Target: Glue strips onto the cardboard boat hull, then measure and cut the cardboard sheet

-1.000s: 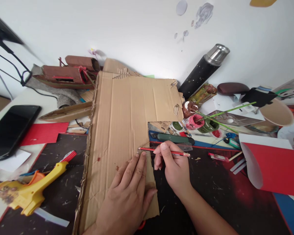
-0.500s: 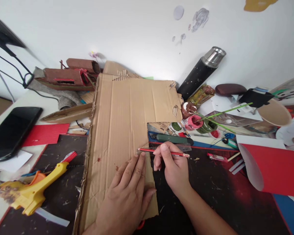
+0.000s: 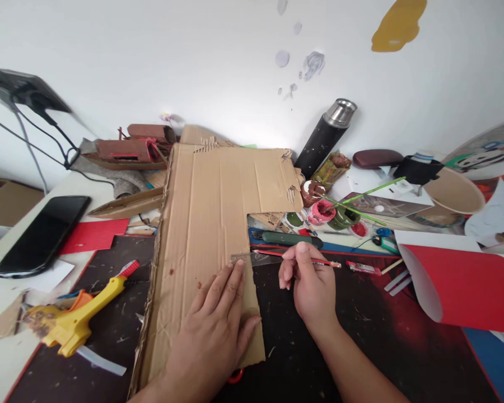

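My left hand (image 3: 214, 324) lies flat on a sheet of brown cardboard (image 3: 205, 207), its fingers stretched out. By its fingertips is a clear plastic ruler (image 3: 265, 259), which runs off the cardboard's right edge above the dark mat. Between the thumb and fingers of my right hand (image 3: 311, 282) is a red pencil (image 3: 273, 253). The pencil's tip points left, just right of the cardboard edge and over the ruler; whether it touches the ruler cannot be told. A small red loop (image 3: 236, 376) shows below the cardboard, the rest of it hidden.
Left of the cardboard lie a yellow glue gun (image 3: 73, 324) and a black phone (image 3: 42, 235). A green cutter (image 3: 292, 239), open paint jars (image 3: 321, 212) and a black flask (image 3: 323, 137) stand or lie behind my right hand. Red paper (image 3: 457, 285) curls at the right.
My right hand has drawn the pencil rightward, its tip leaving the cardboard. My left hand stays flat on the cardboard. The whole view has shifted a little.
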`<state>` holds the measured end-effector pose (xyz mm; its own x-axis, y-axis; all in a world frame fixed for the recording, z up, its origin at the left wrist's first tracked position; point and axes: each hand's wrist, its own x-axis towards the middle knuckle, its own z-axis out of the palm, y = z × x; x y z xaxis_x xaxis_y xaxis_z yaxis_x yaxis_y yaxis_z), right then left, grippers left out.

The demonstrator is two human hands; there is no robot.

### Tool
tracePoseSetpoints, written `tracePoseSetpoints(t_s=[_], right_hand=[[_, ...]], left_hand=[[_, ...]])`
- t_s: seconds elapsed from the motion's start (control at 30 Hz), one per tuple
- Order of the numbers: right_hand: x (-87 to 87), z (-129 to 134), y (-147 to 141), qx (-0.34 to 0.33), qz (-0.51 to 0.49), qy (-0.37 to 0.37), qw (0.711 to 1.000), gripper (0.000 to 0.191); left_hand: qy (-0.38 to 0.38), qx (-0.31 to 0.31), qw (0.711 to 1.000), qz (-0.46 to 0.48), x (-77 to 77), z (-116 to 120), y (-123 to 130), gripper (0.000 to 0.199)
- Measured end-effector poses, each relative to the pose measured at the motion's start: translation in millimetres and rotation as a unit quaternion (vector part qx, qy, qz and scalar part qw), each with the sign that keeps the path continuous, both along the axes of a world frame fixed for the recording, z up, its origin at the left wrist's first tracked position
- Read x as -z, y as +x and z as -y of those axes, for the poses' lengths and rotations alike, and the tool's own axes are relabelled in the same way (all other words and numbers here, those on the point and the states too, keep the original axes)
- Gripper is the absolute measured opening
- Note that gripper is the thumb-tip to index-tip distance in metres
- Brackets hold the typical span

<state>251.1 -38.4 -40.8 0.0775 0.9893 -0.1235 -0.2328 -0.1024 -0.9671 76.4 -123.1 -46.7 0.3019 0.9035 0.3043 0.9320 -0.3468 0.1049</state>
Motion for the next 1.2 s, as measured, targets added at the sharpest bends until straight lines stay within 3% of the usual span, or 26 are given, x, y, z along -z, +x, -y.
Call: tracePoseSetpoints(t_s=[0.33,0.6,0.8,1.2], right_hand=[[-0.6,0,1,-0.008,0.001,-0.005,1.0,0.053],[-1.7,-2,2,-0.011,0.0,-0.002,1.0,0.055],[-3.7,-2,3,-0.012,0.002,-0.006,1.0,0.056],[-0.7,-1,4,-0.019,0.007,-0.02,1.0,0.057]], left_hand=[[-0.008,0.014,0.999,-0.039,4.5,1,-4,0.063],[0.005,0.037,0.998,-0.057,-4.5,-4,-8,0.062],[-0.014,0.015,0.998,-0.067,-7.9,-20,-9,0.065],[-0.001,0.021,0.999,-0.04,-1.4,-26,-8,0.072]])
